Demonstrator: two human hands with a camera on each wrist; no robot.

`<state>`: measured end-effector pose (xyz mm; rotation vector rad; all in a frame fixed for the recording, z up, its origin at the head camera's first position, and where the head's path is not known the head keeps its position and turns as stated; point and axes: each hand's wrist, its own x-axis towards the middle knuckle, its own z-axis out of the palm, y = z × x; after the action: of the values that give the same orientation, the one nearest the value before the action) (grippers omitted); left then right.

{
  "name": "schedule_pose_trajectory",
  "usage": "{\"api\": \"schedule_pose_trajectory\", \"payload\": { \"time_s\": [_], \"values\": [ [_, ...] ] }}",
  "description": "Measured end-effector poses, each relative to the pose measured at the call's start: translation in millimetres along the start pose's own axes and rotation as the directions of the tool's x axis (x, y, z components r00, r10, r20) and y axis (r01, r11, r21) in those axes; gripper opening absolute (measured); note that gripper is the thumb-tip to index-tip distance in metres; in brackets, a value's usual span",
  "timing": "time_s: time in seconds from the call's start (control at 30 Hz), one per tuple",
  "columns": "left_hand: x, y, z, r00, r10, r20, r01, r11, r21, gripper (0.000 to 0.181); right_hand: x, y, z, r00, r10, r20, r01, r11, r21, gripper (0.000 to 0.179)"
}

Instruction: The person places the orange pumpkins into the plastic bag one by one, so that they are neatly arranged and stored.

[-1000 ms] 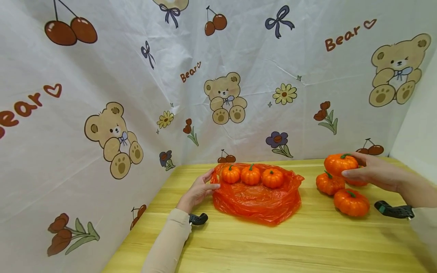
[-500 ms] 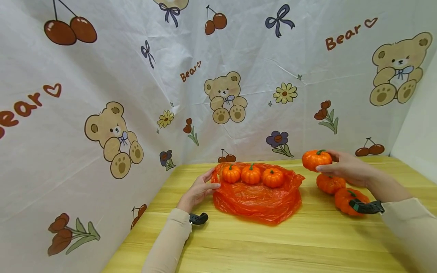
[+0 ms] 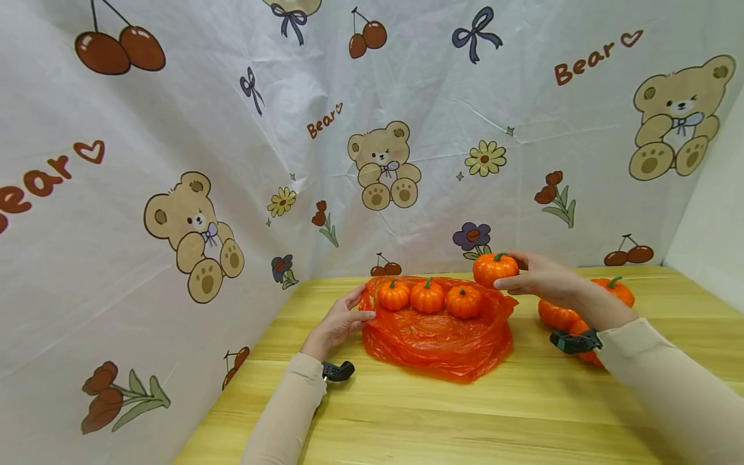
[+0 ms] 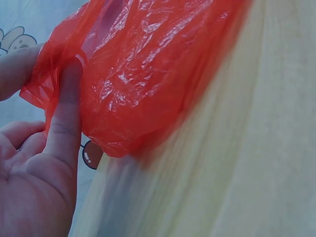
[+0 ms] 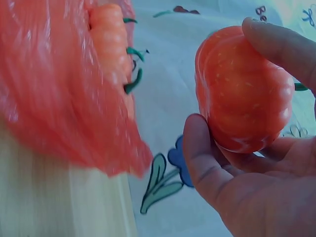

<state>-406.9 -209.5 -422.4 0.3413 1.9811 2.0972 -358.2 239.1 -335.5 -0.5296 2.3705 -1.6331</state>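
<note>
My right hand (image 3: 549,281) grips a small orange toy pumpkin (image 3: 494,270) with a green stem, up over the right rim of a red plastic bag (image 3: 433,345). In the right wrist view the thumb and fingers wrap the held pumpkin (image 5: 242,91) from its sides, apart from the bag (image 5: 44,98). My left hand (image 3: 336,327) holds the bag's left edge. The left wrist view has the thin film (image 4: 143,84) between that hand's (image 4: 42,190) thumb and fingers. Three pumpkins (image 3: 427,297) sit in a row in the bag's open mouth, stems up.
More pumpkins (image 3: 617,292) stand on the wooden table (image 3: 442,420) at the right, partly hidden behind my right forearm. A white cloth (image 3: 314,168) printed with bears hangs at the back and left. A black wrist mount (image 3: 338,372) sticks out from each sleeve.
My right hand has carried the pumpkin leftward from the group at the right to the bag's right rim. The left hand, the bag and its three pumpkins have stayed in place.
</note>
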Motion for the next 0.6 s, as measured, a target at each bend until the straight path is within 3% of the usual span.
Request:
{"api": "schedule_pose_trajectory", "payload": {
  "time_s": [0.6],
  "values": [
    [-0.1, 0.7, -2.4, 1.0, 0.009, 0.008, -0.008, 1.0, -0.007, 0.088, 54.6, -21, 48, 0.999, 0.009, 0.031, -0.009, 1.0, 0.002, 0.091]
  ]
}}
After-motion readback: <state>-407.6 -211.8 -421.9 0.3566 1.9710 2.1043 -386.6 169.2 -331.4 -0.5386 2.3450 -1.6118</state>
